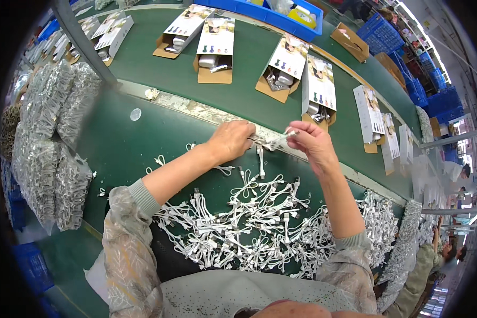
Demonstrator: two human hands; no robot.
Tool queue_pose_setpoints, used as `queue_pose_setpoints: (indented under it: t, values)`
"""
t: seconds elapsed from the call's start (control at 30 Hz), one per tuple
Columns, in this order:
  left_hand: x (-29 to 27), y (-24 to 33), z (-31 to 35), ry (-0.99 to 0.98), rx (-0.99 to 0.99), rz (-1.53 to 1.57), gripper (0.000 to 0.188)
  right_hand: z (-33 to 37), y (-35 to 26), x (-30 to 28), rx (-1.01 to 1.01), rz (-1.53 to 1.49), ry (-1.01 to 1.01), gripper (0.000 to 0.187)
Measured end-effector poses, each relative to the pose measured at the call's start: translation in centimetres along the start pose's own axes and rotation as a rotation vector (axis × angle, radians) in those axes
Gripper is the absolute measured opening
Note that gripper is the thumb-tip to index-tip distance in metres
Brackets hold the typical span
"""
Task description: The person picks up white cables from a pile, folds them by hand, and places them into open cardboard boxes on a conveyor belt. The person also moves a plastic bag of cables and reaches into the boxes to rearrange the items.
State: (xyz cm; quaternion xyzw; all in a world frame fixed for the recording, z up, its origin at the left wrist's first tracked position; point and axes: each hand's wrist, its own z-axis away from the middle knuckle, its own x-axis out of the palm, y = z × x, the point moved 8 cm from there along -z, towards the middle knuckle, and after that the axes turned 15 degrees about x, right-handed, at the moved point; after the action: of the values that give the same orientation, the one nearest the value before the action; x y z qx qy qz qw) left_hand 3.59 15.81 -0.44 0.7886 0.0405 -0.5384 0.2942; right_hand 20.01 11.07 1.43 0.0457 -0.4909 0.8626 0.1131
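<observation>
Pinched between the thumb and fingers of my right hand [314,144] is the end of a short white USB cable [291,133], held just over the worn metal strip. My left hand [232,141] is curled round a few more white cables [262,144] at the strip's near side, its fingertips partly hidden. One cable end [261,161] hangs below it. Between my forearms and my body spreads a big loose pile of the same white cables [238,228] on the green table [122,138].
Beyond the strip [180,103], a green belt [244,69] carries several open printed boxes [215,37] with small items inside. Bagged cables [50,148] are heaped at the left. A blue tray [281,18] stands at the back, a grey post [82,42] at the far left. People are at the right.
</observation>
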Motion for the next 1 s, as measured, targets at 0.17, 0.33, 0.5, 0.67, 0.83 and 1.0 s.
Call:
queue_pose_setpoints:
  t: [0.17, 0.33, 0.5, 0.67, 0.83, 1.0]
  values:
    - [-1.5, -0.4, 1.3, -0.024, -0.063, -0.035, 0.016, -1.5, -3.2, 2.6, -0.505, 0.1, 0.156, 0.013]
    - [-1.0, -0.1, 1.4, 0.0, -0.073, 0.049, 0.021, -2.1, -5.4, 7.1, -1.192, 0.613, 0.446, 0.014]
    - [-1.3, 0.3, 0.8, 0.05, -0.033, 0.037, 0.036, -7.6, -5.1, 8.1, -1.277, 0.919, 0.542, 0.012]
    - [-1.0, -0.5, -0.4, 0.004, -0.035, -0.037, 0.032, -8.6, -3.6, 6.7, -1.17, 1.001, 0.58, 0.02]
    - [-1.3, -0.7, -0.1, -0.071, -0.077, -0.092, 0.013, -1.2, -1.8, 3.3, -0.999, 0.931, 0.422, 0.012]
    - [-3.5, -1.7, 0.7, 0.094, -0.12, -0.074, 0.015, -0.2, 2.3, 0.7, -0.842, 0.876, 0.275, 0.008]
